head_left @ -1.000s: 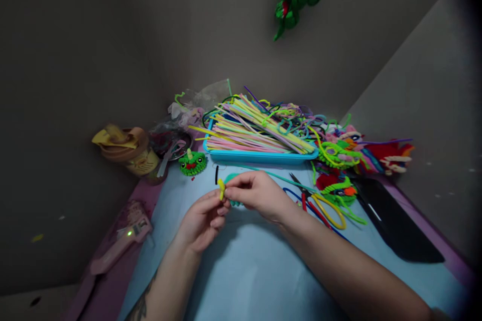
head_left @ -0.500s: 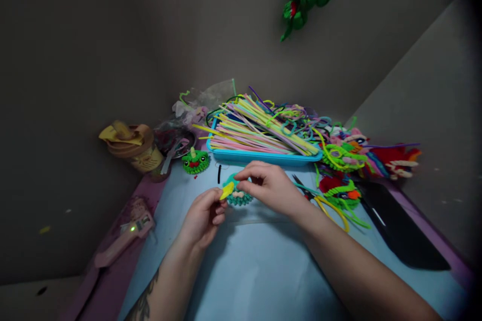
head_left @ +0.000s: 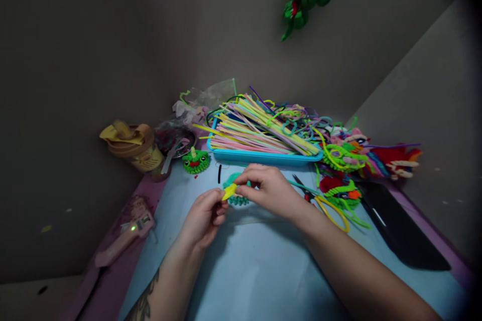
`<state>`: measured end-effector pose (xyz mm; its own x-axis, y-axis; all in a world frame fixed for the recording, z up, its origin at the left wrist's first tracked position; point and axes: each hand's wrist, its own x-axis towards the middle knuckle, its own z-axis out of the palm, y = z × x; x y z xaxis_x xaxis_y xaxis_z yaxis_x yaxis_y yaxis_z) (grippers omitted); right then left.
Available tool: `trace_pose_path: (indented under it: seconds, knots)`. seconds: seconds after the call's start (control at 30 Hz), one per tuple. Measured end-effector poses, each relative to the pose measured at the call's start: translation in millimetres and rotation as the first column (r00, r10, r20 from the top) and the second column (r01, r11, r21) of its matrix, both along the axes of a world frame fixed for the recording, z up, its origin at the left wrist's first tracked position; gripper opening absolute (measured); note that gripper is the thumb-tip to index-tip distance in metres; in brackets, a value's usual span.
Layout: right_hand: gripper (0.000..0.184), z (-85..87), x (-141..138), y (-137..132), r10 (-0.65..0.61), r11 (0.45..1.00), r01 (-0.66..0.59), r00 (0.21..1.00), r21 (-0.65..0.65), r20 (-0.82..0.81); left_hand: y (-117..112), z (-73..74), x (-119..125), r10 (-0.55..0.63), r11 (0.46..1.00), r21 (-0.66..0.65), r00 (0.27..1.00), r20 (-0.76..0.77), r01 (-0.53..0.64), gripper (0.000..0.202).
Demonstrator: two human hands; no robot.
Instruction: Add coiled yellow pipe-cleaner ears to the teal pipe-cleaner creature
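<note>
A small yellow fuzzy piece (head_left: 229, 191) is pinched between the thumb and finger of my left hand (head_left: 205, 213). My right hand (head_left: 265, 188) closes its fingertips on the other end of that piece, so both hands grip it. Just behind them on the mat lies a teal pipe-cleaner piece (head_left: 239, 200) with a bumpy, coiled edge, partly covered by my fingers. Left of it sit a short black strip (head_left: 219, 174) and a green pipe-cleaner frog-like head (head_left: 196, 161) with eyes and a small horn.
A blue tray (head_left: 263, 157) heaped with pipe cleaners stands behind. Yellow-handled scissors (head_left: 331, 213), a colourful pile (head_left: 341, 195) and a black flat object (head_left: 402, 230) lie right. At left are a pink glue gun (head_left: 128, 235), its light on, and a lidded cup (head_left: 145, 155).
My right hand's fingertips have come down and left onto the yellow piece, which only my left hand held before. The left hand stays nearly still.
</note>
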<state>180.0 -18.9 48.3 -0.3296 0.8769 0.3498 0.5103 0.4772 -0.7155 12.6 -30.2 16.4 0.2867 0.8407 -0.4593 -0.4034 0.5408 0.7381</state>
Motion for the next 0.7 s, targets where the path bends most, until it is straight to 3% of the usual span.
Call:
trace_pose_path:
  seconds: [0.7]
  knots:
    - [0.013, -3.3, -1.4, -1.0, 0.023, 0.997, -0.024, 1.000, 0.068, 0.008, -0.6, -0.4, 0.9, 0.004, 0.999, 0.040, 1.000, -0.031, -0.003, 0.021]
